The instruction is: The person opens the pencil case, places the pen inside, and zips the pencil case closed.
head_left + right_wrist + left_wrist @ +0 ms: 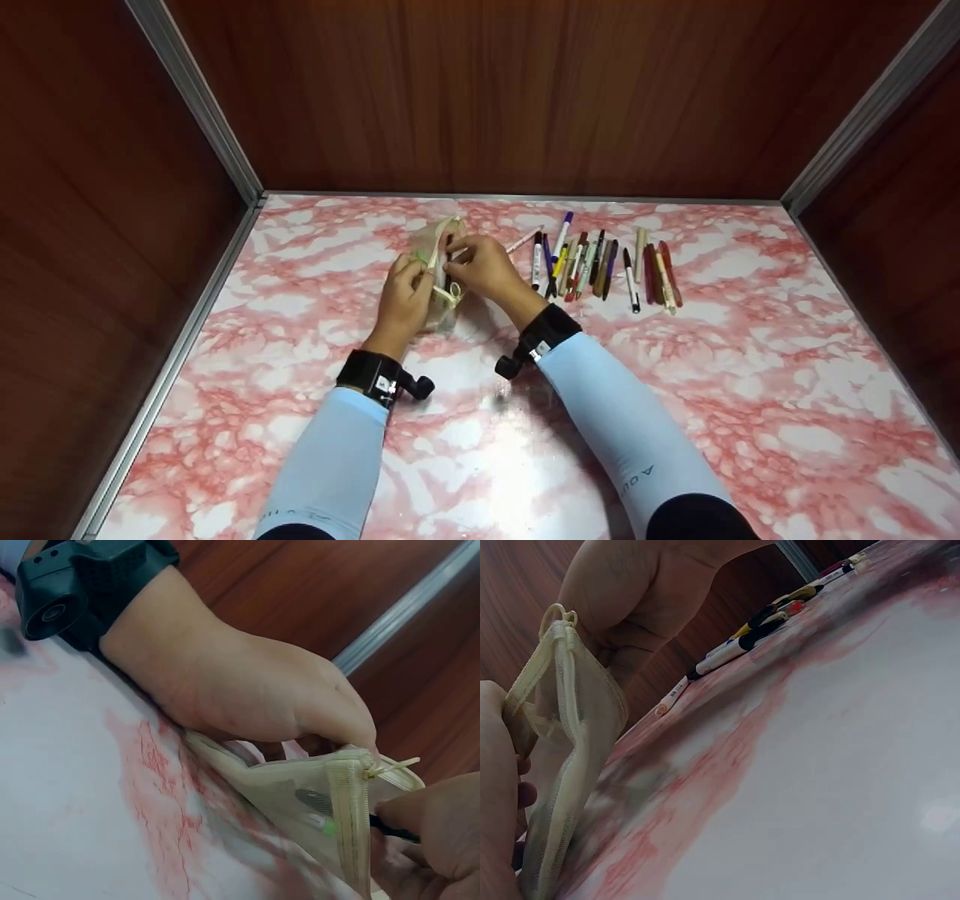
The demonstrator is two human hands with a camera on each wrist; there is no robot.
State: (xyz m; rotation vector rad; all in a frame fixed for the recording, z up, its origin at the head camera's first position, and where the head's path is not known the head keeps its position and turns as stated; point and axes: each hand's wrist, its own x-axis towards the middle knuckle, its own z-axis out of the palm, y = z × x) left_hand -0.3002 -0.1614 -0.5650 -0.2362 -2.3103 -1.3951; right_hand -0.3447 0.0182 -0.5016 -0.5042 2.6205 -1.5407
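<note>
A cream mesh zipper pouch (426,238) stands on the table, its mouth open toward the right. My left hand (403,300) grips the pouch by its near side, thumb and fingers at the zipper edge. At the mouth, my right hand (489,268) pinches a dark pen (394,831), part of which shows inside the pouch in the right wrist view. A small green part (322,823) shows through the mesh below it. From the left wrist view, the right fingers are hidden behind the pouch wall. A zipper-pull loop (454,290) hangs at the near end.
Several pens and markers lie in a loose row right of the pouch, among them a purple-capped marker (562,236), a black-and-white pen (631,281) and a red pen (670,274). A pale pink pen (525,238) lies beside my right hand. Wooden panels (480,97) wall the red-and-white table (315,315).
</note>
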